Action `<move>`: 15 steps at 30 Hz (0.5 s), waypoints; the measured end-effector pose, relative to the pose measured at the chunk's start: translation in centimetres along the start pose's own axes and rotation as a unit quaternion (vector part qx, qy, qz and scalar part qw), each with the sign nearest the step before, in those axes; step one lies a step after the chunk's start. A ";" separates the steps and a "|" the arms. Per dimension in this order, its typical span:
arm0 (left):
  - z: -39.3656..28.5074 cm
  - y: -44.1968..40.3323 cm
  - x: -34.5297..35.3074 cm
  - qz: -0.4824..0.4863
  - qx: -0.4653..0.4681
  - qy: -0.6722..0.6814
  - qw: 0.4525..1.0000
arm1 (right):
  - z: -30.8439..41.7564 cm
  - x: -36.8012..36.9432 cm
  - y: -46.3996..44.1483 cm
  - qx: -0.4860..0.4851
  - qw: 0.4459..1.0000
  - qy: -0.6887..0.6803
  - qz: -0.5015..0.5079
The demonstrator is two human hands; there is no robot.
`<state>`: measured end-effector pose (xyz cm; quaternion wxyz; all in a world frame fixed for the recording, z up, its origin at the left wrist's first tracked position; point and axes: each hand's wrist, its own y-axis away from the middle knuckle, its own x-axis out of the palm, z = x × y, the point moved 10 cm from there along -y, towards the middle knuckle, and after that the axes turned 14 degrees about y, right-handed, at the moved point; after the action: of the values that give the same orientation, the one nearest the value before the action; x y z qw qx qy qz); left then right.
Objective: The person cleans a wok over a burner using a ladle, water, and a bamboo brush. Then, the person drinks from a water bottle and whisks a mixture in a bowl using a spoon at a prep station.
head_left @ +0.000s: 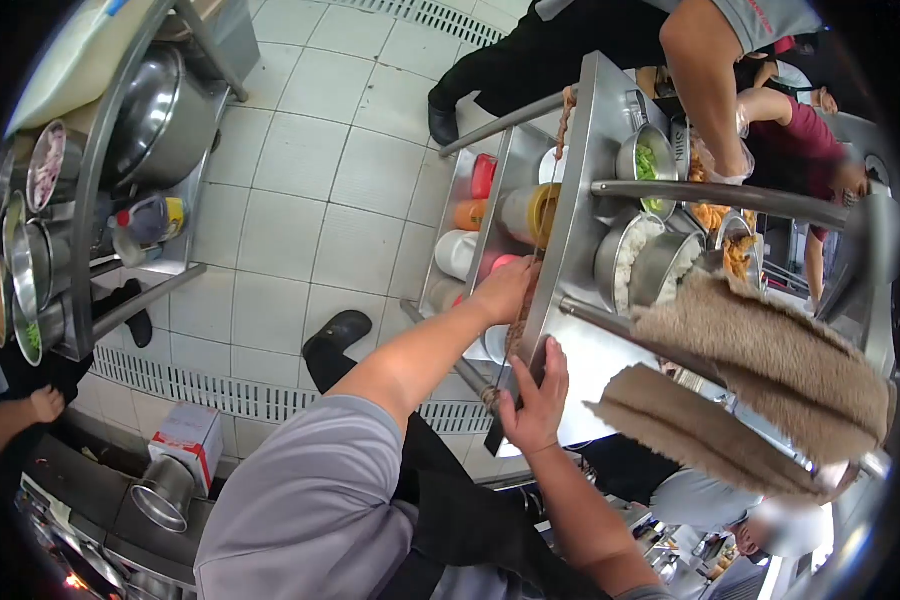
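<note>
My left hand (pixel 504 290) reaches to the side edge of a steel counter (pixel 562 240), its fingers on a brown twisted strip (pixel 517 330) that runs along that edge; the fingertips are partly hidden. Lower down, my right hand (pixel 540 398) has its fingers spread against the same edge, near the strip's lower end, and holds nothing. Beyond the counter edge are metal bowls of white food (pixel 625 262) and a bowl of green pieces (pixel 648 165). Brown towels (pixel 760 350) hang over a rail to the right of my hands.
Lower shelves hold a yellow container (pixel 532 213) and white tubs (pixel 456 254). At left stands a rack with a large steel pot (pixel 155 115) and bowls. A gloved co-worker's hand (pixel 725 165) is over the food. A box (pixel 187 440) and metal pot (pixel 164 494) sit lower left.
</note>
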<state>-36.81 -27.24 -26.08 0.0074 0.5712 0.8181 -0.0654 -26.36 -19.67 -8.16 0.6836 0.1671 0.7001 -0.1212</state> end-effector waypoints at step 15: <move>0.7 -1.4 0.8 0.043 0.039 -0.071 0.996 | -0.6 0.5 0.3 -0.007 1.000 -0.014 0.000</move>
<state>-38.43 -27.03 -26.72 0.0459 0.5998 0.7869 -0.1374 -26.76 -19.16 -8.63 0.6945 0.1610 0.6912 -0.1185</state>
